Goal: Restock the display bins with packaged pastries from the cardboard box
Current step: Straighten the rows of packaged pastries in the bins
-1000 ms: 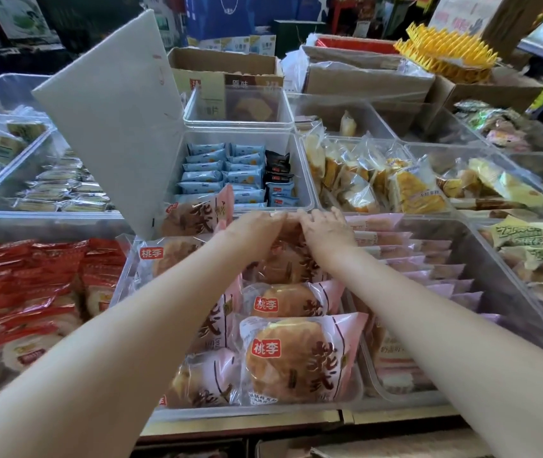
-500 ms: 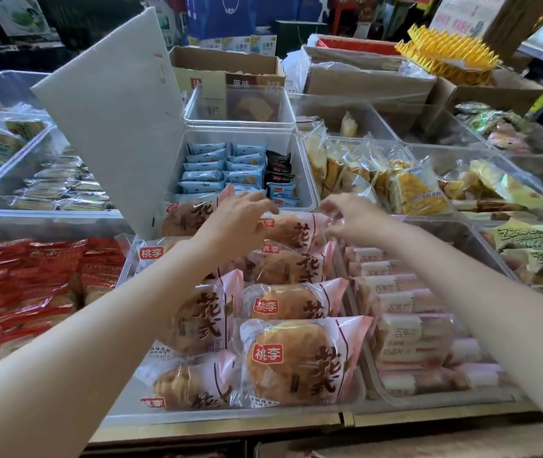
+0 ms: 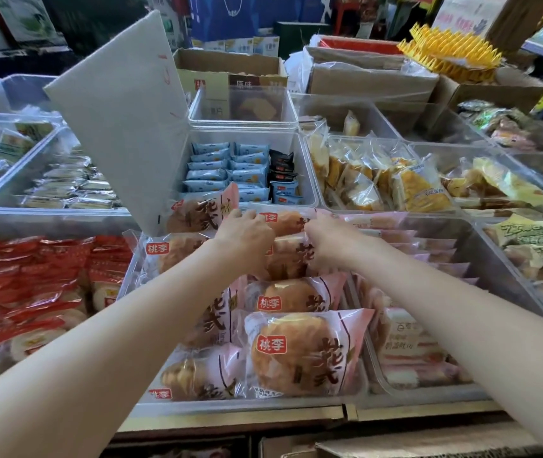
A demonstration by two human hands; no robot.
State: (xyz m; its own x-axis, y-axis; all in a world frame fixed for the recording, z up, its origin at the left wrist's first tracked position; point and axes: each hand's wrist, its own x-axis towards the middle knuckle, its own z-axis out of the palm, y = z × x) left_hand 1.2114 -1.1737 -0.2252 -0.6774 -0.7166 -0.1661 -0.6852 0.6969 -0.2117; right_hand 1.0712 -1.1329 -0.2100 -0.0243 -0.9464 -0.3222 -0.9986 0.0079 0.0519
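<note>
From where I stand, the left hand (image 3: 247, 236) reaches into the clear display bin (image 3: 131, 276), fingers curled down onto the pink packaged pastries (image 3: 300, 352) stacked at its far end. Just right of it, the right hand (image 3: 329, 241) pinches the edge of a pastry pack (image 3: 288, 259) lying between both hands. A corner of the cardboard box (image 3: 412, 446) shows below the counter.

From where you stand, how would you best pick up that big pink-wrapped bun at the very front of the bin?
Probably pinch the flat crimped right edge of the front bun pack, coming from above and the near side. It lies face-up on top, nothing covers it, and its soft round middle could squash. Both hands are busy farther back.
</note>
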